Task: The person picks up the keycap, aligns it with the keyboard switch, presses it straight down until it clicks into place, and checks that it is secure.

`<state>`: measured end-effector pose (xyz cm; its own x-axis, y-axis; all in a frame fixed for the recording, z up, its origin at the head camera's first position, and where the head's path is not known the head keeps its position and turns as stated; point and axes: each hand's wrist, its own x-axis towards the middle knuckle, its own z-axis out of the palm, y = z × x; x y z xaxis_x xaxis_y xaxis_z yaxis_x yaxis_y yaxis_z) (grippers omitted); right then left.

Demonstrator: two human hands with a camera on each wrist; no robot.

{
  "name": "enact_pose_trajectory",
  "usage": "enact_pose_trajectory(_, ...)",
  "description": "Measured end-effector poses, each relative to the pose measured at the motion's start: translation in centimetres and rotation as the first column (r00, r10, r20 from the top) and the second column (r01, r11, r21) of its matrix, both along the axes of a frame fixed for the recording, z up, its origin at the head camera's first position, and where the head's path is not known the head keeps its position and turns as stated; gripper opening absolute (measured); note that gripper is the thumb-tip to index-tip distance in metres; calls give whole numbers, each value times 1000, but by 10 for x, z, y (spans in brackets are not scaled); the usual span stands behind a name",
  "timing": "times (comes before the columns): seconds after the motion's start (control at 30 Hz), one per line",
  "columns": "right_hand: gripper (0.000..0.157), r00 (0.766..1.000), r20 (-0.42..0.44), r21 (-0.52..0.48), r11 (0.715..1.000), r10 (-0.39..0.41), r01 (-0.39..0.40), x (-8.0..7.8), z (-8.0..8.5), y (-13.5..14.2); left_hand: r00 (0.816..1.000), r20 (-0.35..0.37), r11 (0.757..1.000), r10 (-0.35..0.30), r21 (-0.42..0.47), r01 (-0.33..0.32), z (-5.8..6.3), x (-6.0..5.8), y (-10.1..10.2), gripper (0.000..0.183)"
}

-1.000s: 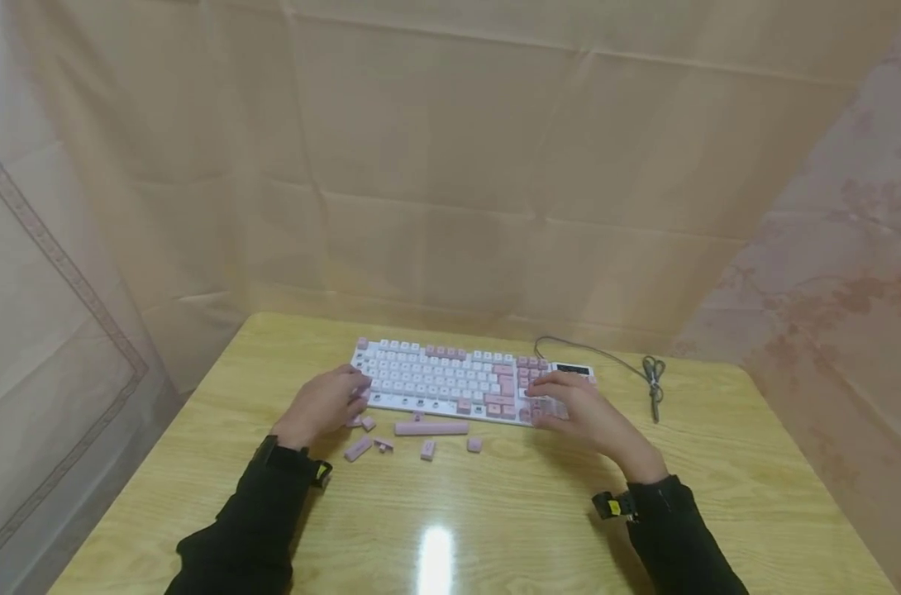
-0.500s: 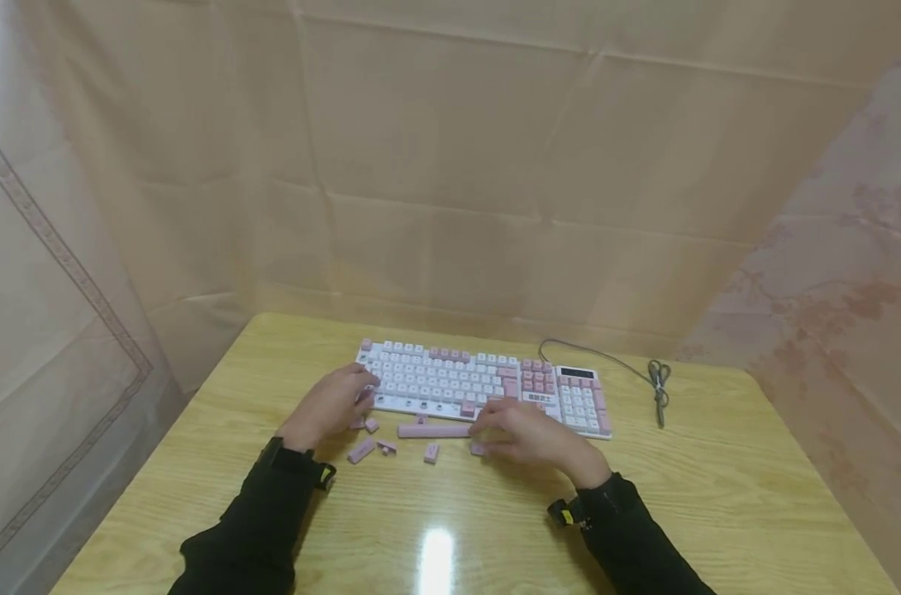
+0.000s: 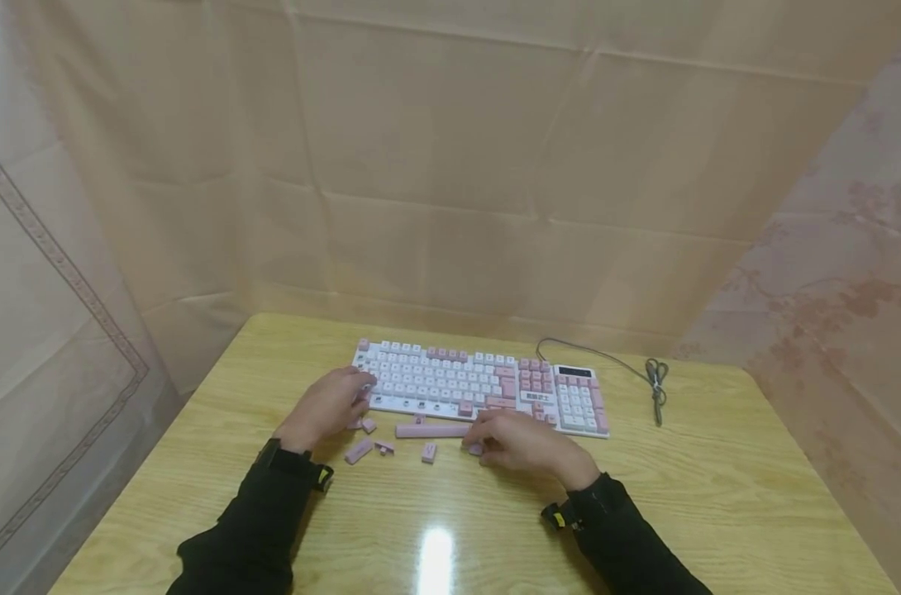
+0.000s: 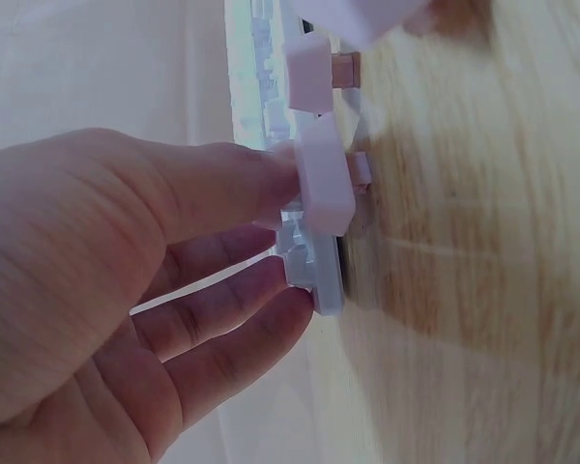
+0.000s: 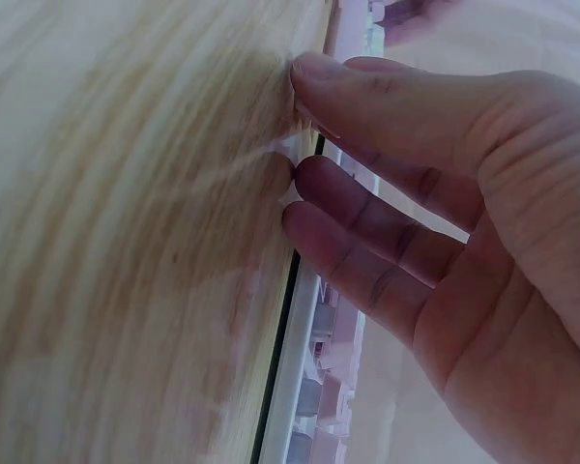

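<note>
A white-and-pink keyboard (image 3: pixel 436 380) lies on the table, bare key switches showing along its front row. My left hand (image 3: pixel 327 405) holds the keyboard's left end; in the left wrist view its fingertips meet the corner, and a loose pink keycap (image 4: pixel 326 179) partly covers the thumb tip. In front of the keyboard, my right hand (image 3: pixel 521 442) pinches a small pink keycap (image 3: pixel 475 449) between thumb and index finger. That keycap is mostly hidden by the fingers in the right wrist view. A long pink spacebar (image 3: pixel 430 430) lies just left of the right fingertips.
Several loose pink keycaps lie before the keyboard, among them a long one (image 3: pixel 359 450), a tipped one (image 3: pixel 385 447) and a small one (image 3: pixel 429 452). A bundled cable (image 3: pixel 655 388) rests right of the keyboard. A beige cloth (image 3: pixel 450 182) hangs behind the table (image 3: pixel 703 463).
My right hand has come left from over the number pad to the small keycap by the spacebar and closed its fingertips there. My left hand has stayed at the keyboard's left end.
</note>
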<state>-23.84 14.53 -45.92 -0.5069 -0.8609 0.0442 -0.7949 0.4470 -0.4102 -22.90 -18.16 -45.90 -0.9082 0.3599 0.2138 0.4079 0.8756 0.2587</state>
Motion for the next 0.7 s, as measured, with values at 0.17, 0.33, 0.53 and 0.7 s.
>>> enact_pose_trajectory(0.17,23,1000,-14,0,1000,-6,6,0,-1,0,1000,-2,1000,8,9,-8,-2,-1,-1,33)
enact_pose_trajectory(0.33,21,1000,-21,2,1000,-18,18,1,0,-1,1000,-2,1000,17,7,-17,-4,-4,-1,33)
enact_pose_trajectory(0.53,22,1000,-15,6,1000,-22,22,1,1,0,1000,1,1000,20,7,-20,-5,-3,-1,32)
enact_pose_trajectory(0.7,24,999,14,21,999,-42,42,2,2,1,1000,0,1000,21,8,-21,-4,-2,-1,32)
